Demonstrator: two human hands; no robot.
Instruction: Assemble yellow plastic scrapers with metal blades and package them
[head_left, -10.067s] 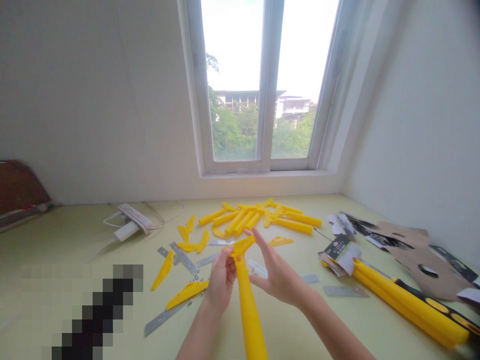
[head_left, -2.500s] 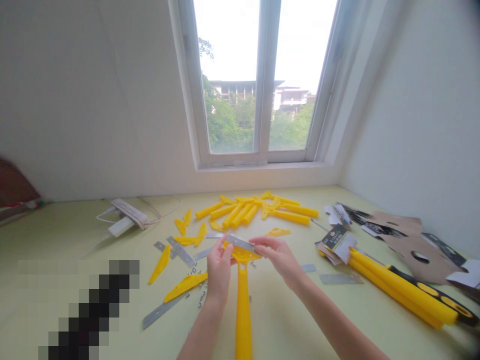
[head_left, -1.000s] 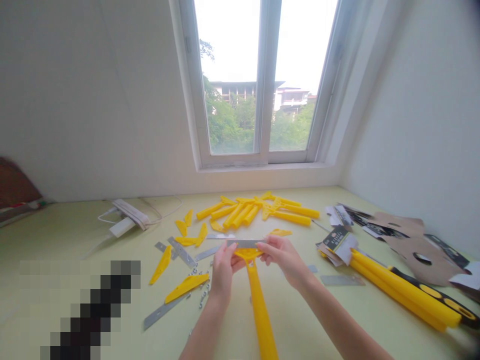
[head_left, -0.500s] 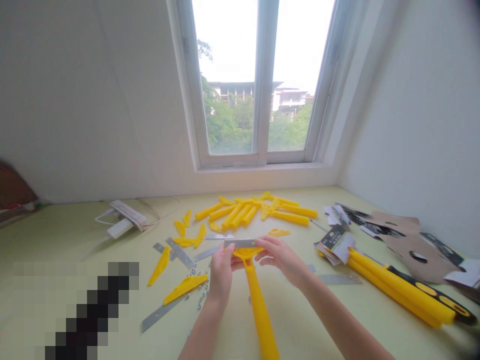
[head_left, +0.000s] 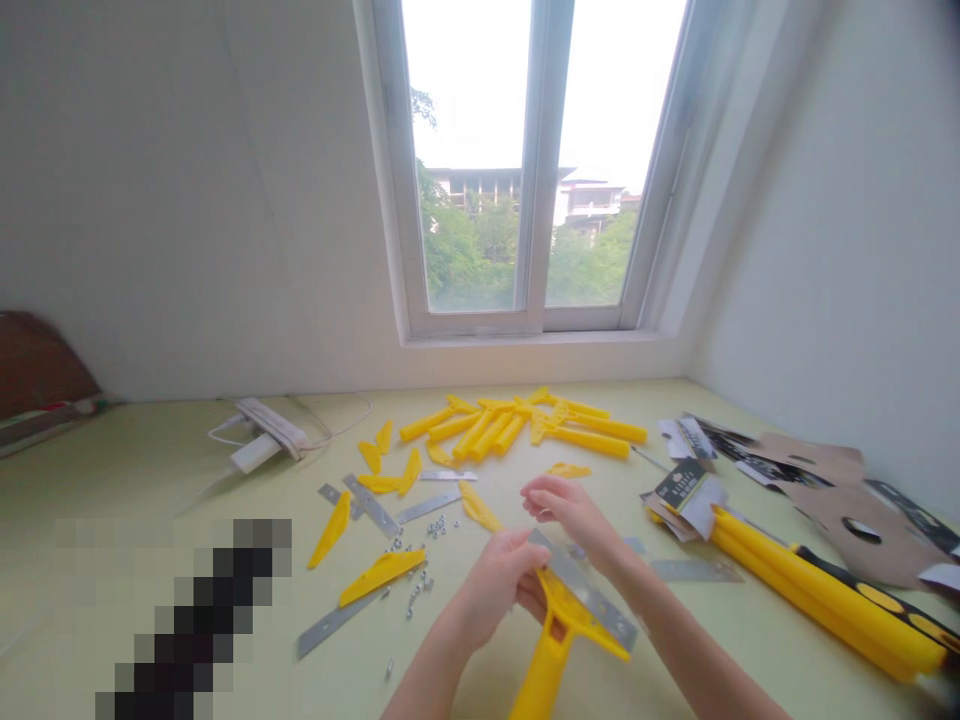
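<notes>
My left hand is closed on the near end of a yellow scraper, thumb on top. A flat metal blade with holes lies along the scraper's wide head, tilted down to the right. Beyond the blade, my right hand is raised off the scraper, its fingers loosely bent and apart, with nothing visible in them. Just past its fingertips lies a yellow clamp plate. Another yellow clamp plate rests beyond my left hand. Loose screws and nuts are scattered to the left.
Several yellow scraper handles are heaped at the back. More blades and yellow plates lie left. On the right are packaged scrapers and cardboard sleeves. A power strip with cables sits back left.
My right hand has let go of the blade and scraper head and lifted away. The scraper, held by my left hand, has come nearer and turned so its head slants down rightward.
</notes>
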